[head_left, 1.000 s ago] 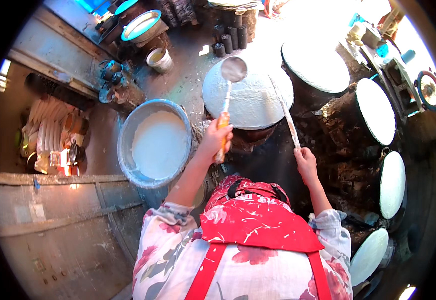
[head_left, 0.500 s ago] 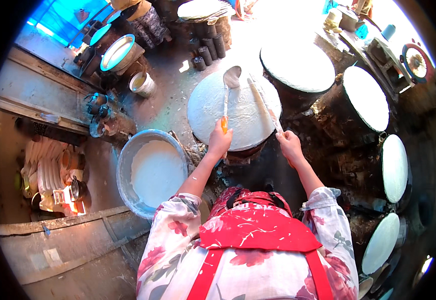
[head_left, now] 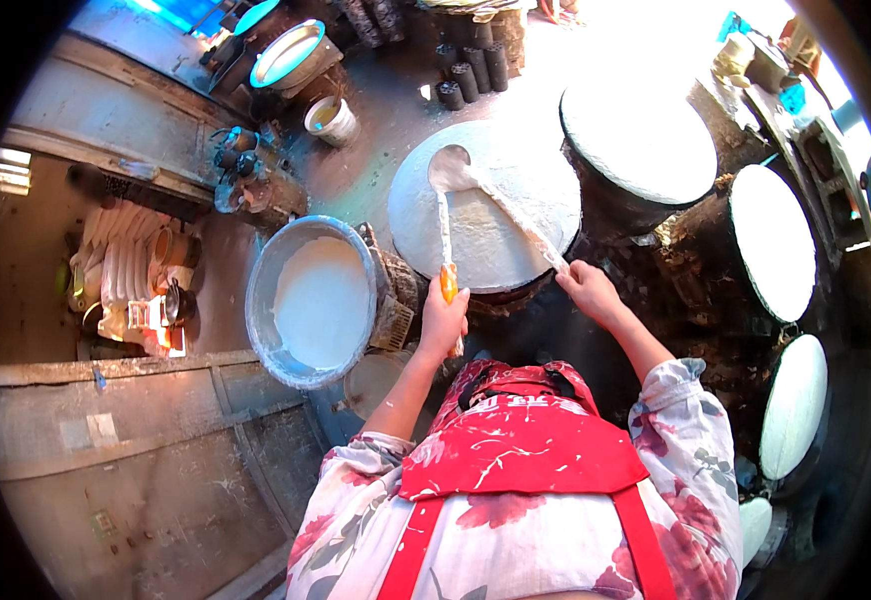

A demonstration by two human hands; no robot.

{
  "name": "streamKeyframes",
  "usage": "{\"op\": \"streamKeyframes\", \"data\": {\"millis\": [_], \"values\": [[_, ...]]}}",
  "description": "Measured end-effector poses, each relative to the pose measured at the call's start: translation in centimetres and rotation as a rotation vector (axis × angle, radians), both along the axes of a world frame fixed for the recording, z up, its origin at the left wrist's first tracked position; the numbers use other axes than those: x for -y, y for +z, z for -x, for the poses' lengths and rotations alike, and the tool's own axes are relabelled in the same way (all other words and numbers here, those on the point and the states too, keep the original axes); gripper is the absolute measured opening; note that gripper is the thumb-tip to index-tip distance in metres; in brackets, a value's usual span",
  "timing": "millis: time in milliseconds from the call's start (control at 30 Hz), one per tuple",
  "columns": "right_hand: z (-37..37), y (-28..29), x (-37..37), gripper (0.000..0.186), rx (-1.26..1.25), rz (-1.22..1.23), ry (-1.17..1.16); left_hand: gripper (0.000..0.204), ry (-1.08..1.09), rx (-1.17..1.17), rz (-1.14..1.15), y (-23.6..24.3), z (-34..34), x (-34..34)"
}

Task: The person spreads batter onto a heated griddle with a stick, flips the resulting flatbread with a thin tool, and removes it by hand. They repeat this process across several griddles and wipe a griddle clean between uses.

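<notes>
metal ladle (head_left: pixel 447 172), rough white layer (head_left: pixel 476 238), cloth apron (head_left: pixel 526 455)

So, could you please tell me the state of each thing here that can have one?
Large round plate nearest the hands: covered in white.
Orange-handled metal ladle: white-smeared, bowl over the plate.
Long thin pale stick: whitened, slanting down from the ladle's bowl.
Left hand: fingers around the ladle handle.
Right hand: fingers closed on the stick.
Round grey-blue tub: open, partly filled with white mixture.
Red apron: worn, white-spattered.
</notes>
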State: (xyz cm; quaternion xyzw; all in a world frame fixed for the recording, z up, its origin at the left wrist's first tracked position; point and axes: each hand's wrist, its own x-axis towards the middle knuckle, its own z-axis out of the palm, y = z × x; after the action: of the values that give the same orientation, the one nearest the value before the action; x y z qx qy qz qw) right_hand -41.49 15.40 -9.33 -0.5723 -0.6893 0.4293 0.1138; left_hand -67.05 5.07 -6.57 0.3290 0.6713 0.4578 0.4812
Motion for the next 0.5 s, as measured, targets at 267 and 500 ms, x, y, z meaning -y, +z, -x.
{"op": "streamKeyframes", "data": {"millis": [267, 500], "values": [[-1.0, -1.0, 3.7, 0.029, -0.221, 0.186, 0.054, 0.020, 0.229, 0.548, 0.045, 3.1, -3.9, 4.4], [-0.7, 2.5, 4.8, 0.024, -0.782, 0.595, -0.032, 0.033, 0.185, 1.173, -0.306, 7.1, -2.1, 8.8]]}}
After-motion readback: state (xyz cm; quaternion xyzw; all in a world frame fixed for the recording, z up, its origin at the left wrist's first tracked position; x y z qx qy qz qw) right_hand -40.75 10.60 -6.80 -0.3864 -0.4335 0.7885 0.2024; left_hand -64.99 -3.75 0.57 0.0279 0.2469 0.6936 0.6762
